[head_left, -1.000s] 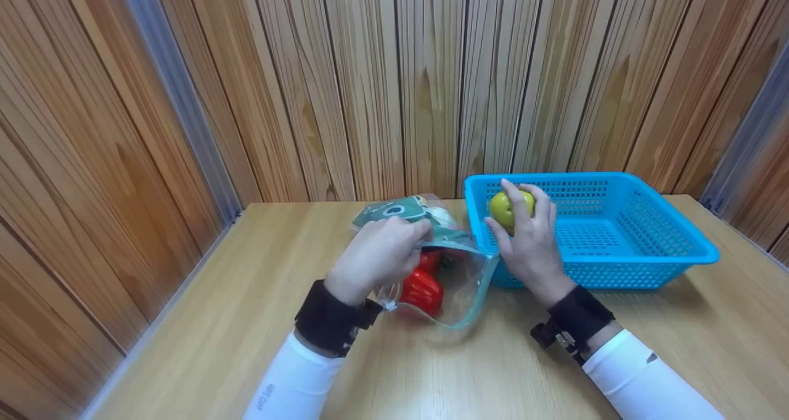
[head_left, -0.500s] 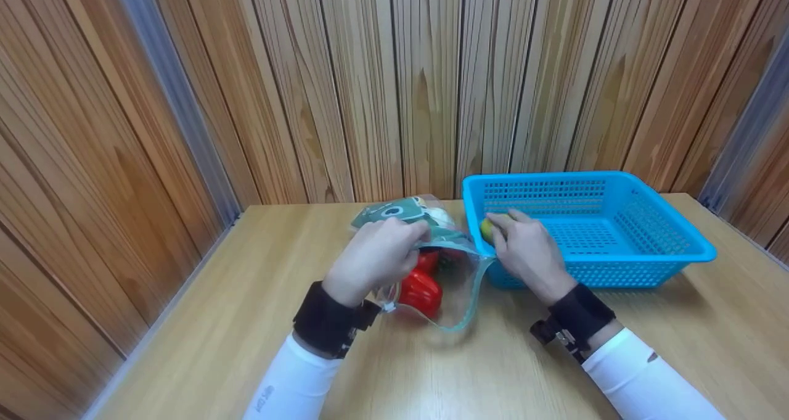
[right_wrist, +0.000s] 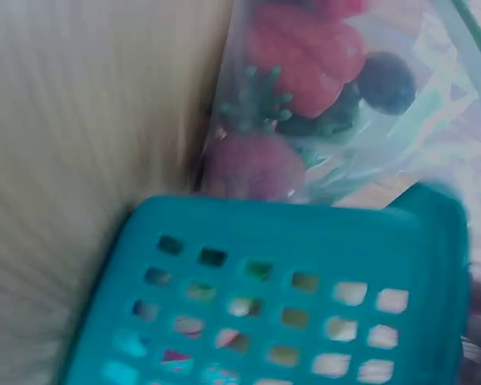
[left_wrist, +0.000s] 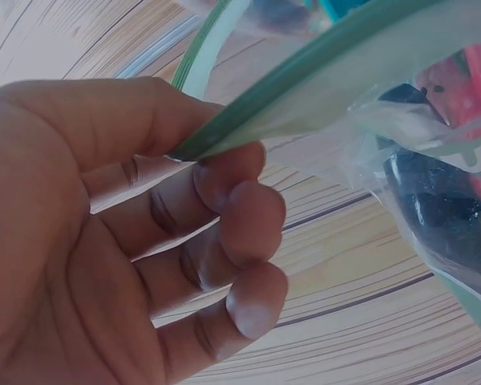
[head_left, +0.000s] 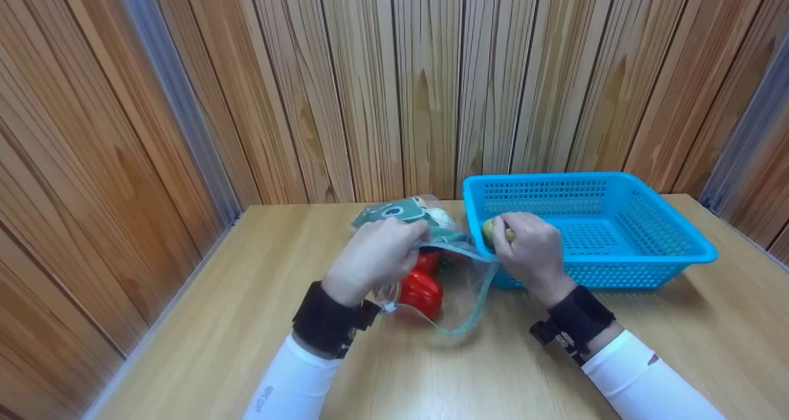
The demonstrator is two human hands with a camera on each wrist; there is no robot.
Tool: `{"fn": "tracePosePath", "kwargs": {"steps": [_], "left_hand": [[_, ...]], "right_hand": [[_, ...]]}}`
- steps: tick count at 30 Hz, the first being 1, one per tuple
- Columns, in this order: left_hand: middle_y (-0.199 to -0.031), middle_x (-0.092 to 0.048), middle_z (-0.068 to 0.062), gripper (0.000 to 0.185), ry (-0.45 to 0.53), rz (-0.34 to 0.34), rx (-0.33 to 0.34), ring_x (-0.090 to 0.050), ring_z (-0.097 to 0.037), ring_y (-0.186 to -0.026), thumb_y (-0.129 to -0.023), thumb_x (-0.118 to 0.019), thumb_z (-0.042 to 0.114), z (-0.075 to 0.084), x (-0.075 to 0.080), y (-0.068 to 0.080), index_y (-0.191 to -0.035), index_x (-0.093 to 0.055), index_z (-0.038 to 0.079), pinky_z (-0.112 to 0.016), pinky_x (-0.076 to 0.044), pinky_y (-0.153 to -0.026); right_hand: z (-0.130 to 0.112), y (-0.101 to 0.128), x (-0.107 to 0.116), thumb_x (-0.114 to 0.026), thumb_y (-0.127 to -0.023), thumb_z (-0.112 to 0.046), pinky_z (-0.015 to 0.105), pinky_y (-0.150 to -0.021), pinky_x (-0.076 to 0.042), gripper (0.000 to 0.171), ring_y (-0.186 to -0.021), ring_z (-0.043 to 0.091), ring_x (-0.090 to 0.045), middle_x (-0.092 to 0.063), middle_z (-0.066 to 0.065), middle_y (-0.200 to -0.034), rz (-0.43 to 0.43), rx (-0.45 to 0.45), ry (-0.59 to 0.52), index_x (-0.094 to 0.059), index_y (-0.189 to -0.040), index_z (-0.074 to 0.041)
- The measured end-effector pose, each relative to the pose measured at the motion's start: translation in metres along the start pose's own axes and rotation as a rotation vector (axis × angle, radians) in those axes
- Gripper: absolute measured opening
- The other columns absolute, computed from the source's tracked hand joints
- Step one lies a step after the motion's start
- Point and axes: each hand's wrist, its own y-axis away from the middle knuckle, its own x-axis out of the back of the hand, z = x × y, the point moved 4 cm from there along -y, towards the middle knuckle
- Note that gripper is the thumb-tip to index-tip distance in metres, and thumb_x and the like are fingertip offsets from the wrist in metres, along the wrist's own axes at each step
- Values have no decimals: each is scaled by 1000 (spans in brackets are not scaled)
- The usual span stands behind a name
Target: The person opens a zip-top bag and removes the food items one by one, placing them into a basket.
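Fruit (head_left: 487, 232), yellow-green and partly covered, is held in the right hand (head_left: 533, 250) at the near left corner of the blue basket (head_left: 635, 259) in the head view; whether it is inside the rim or just above it I cannot tell. A second ago the fingers were spread around it, farther back over the basket; now they curl over it, knuckles up, and it has come closer to the mouth of the clear bag (head_left: 476, 315). For the work, that looks like a more closed hold beside the opening, with the fruit not yet in the bag. The left hand (head_left: 376, 253) has stayed at the bag's rim, and a red pepper (head_left: 421, 293) lies inside, over the wooden table (head_left: 505, 370).

In the left wrist view, thumb and index finger pinch the green rim; the other fingers are loosely bent and hold nothing. Beyond, a dark shape (left_wrist: 433, 196) shows through the bag.

The right wrist view is blurred: the basket's end wall fills the lower part, with the bag just past it, holding a dark round thing (right_wrist: 387, 83) and a green sprig (right_wrist: 260, 100). The right hand's grip cannot be made out from there
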Motion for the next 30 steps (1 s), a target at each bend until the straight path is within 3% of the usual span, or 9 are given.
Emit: {"fn": "tracePosePath", "kwargs": {"steps": [2, 4, 6, 8, 12, 16, 18, 21, 30], "left_hand": [[-81, -63, 0, 23, 3, -3, 2, -55, -15, -71, -93, -65, 10, 0, 0, 0, -115, -65, 15, -24, -47, -63], [-84, -64, 0, 23, 4, -6, 4, -56, -15, -71, -93, -64, 9, 0, 0, -1, -115, -65, 15, -24, -47, -63], [-85, -64, 0, 23, 4, -9, 4, -56, -15, -71, -93, -63, 9, 0, 0, -1, -115, -65, 15, -24, -47, -64], [-85, -64, 0, 22, -10, -8, 1, -56, -15, -71, -94, -62, 8, 1, 0, -1, -115, -64, 14, -25, -48, -63], [-79, -60, 0, 19, -49, -3, -17, -56, -15, -68, -95, -63, 11, 4, 2, 0, -114, -64, 14, -23, -47, -61], [-72, -56, 1, 21, -75, -7, -48, -55, -14, -62, -96, -64, 16, 10, 4, 1, -116, -63, 14, -21, -44, -56], [-69, -54, 1, 22, -81, -9, -72, -54, -14, -60, -96, -63, 18, 14, 6, 2, -118, -62, 13, -20, -43, -54], [-67, -51, 0, 24, -87, -6, -118, -52, -13, -57, -98, -63, 21, 19, 7, 2, -120, -60, 13, -18, -42, -54], [-65, -51, 1, 20, -95, 49, -189, -48, -12, -54, -97, -62, 18, 23, 12, 7, -116, -63, 13, -18, -39, -54]], "right_hand": [[-16, -1, 5, -54, -88, -11, 33, -47, -48, 23, -51, 18, -53, -62, 7, -62, 119, 188, -135, -65, -69, -4], [-34, -1, 8, -53, -88, -10, 30, -46, -48, 24, -50, 16, -52, -59, 3, -61, 155, 378, -249, -62, -66, -6], [-50, 1, 7, -54, -90, -12, 24, -47, -47, 26, -49, 13, -52, -59, 1, -61, 115, 532, -303, -60, -66, -9], [-64, 5, 2, -57, -90, -13, 19, -49, -47, 23, -49, 11, -53, -60, -1, -62, -5, 600, -301, -61, -68, -10], [-77, 19, -20, -72, -86, -16, 21, -66, -56, 9, -70, 13, -67, -73, 2, -85, -367, 536, -212, -71, -92, -9], [-77, 35, -41, -75, -87, -28, 35, -92, -56, 50, -115, 21, -63, -63, 4, -135, -712, 367, -106, -61, -134, -16], [-76, 42, -48, -72, -90, -33, 38, -98, -53, 58, -125, 23, -55, -52, 3, -146, -830, 321, -67, -53, -143, -21], [-74, 48, -53, -72, -90, -35, 41, -102, -50, 61, -124, 23, -50, -45, 1, -148, -926, 309, -29, -49, -145, -23], [-74, 45, -53, -83, -77, -34, 41, -99, -52, 83, -127, 23, -47, -39, 5, -147, -995, 248, -58, -41, -148, -25]]}}
